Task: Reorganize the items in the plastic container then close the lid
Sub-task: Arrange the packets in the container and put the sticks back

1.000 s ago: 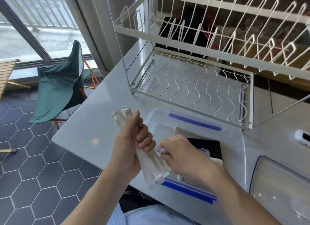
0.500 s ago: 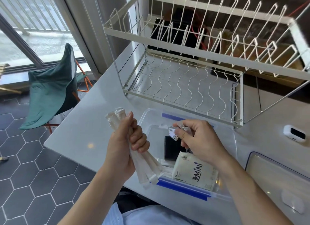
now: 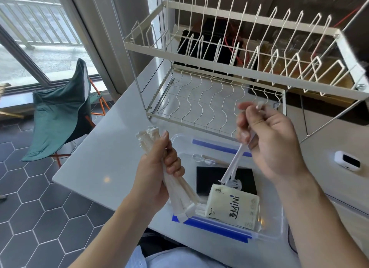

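White paper-wrapped sticks (image 3: 180,191) fill the left hand's (image 3: 157,171) curled fingers; right hand (image 3: 273,139), raised, pinches one wrapped stick (image 3: 234,161).

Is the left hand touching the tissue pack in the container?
Apart. In the head view the left hand grips a bundle of paper sticks beside the container; the tissue pack lies inside, clear of its fingers.

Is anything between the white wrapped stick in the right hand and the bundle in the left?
Nothing visible: open air separates the white paper-wrapped stick in the right hand from the bundle of wrapped sticks in the left hand.
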